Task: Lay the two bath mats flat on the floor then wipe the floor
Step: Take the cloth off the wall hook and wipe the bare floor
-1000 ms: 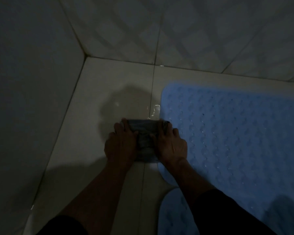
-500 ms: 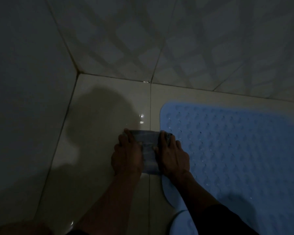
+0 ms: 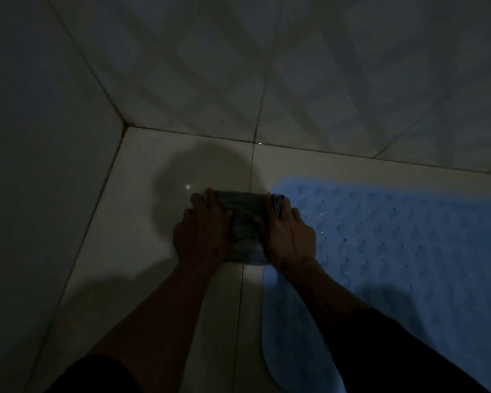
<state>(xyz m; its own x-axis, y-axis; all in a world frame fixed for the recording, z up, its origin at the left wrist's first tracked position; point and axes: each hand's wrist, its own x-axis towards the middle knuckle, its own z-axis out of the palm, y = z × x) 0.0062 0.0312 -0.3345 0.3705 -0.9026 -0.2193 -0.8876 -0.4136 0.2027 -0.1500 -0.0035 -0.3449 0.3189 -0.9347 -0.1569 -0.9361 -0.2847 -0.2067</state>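
Note:
A folded grey cloth [image 3: 243,222] lies on the pale tiled floor [image 3: 142,251], beside the left edge of a blue nubbed bath mat [image 3: 394,251] that lies flat. My left hand [image 3: 201,234] presses on the cloth's left side and my right hand [image 3: 291,236] on its right side, fingers pointing forward and thumbs on top. A striped edge of the cloth shows under my right fingers. A rounded pale blue mat edge [image 3: 284,350] shows near the bottom, partly hidden by my right arm.
The room is dim. A plain wall [image 3: 40,165] rises on the left and a diamond-patterned tiled wall [image 3: 295,80] stands ahead; they meet in a corner just beyond the cloth. A wet glint [image 3: 187,187] sits on the floor.
Both hands have pushed the cloth forward along the floor, closer to the far wall and the corner.

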